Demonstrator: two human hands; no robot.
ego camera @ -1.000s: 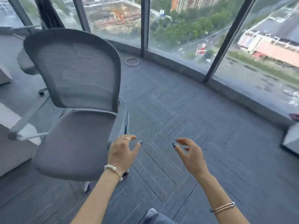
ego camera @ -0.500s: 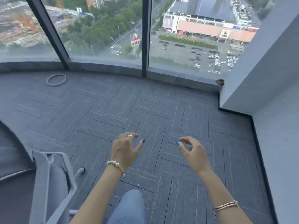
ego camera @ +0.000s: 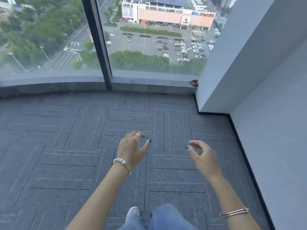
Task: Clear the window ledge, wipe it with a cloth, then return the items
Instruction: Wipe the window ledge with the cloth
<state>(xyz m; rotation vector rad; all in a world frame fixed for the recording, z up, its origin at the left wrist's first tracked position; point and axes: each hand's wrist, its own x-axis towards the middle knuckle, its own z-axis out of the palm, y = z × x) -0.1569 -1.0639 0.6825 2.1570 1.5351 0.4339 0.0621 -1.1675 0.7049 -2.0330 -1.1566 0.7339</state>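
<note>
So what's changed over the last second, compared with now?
The view has swung right and closer to the window ledge: the office chair and floor ring have left the picture, and the small brown object at the ledge's right end is nearer. Nothing was picked up. The left hand and right hand stay empty, fingers loosely curled.

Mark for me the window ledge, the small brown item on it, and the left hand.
window ledge [ego camera: 149, 83]: head view, bare top surface right of the dark window post.
small brown item [ego camera: 194, 83]: head view, its middle, at the ledge's right end by the wall.
left hand [ego camera: 131, 149]: head view, back of the hand.
</note>
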